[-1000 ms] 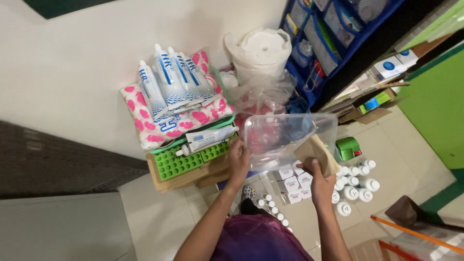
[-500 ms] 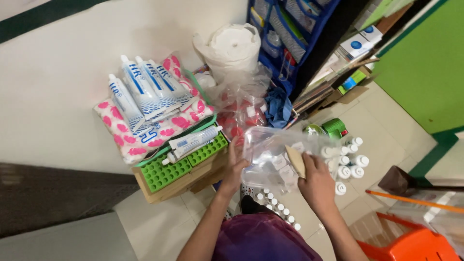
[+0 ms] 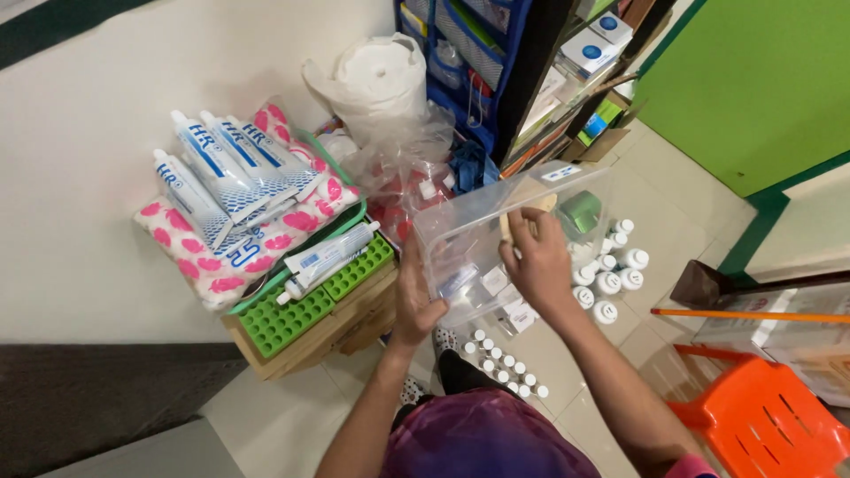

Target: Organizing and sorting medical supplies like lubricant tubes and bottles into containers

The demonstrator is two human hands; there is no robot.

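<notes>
I hold a clear plastic container (image 3: pixel 482 232) tilted in front of me. My left hand (image 3: pixel 414 299) grips its lower left edge. My right hand (image 3: pixel 537 258) is up against its right side, fingers curled at the rim, seen partly through the plastic. Beyond it a small green object (image 3: pixel 582 212) shows through the clear wall. On the floor below lie several small white-capped vials (image 3: pixel 501 361) and, to the right, several white bottles (image 3: pixel 611 273).
A green rack (image 3: pixel 310 299) on a wooden box holds white tubes; several more blue-and-white tubes (image 3: pixel 232 173) lie on a pink spotted cloth. A white paper roll (image 3: pixel 379 78) in plastic, a blue shelf (image 3: pixel 478 53), an orange chair (image 3: pixel 768 423) at right.
The container has been lifted and tilted up again after dipping lower. My right hand moved up to its right rim, and the view shifted left.
</notes>
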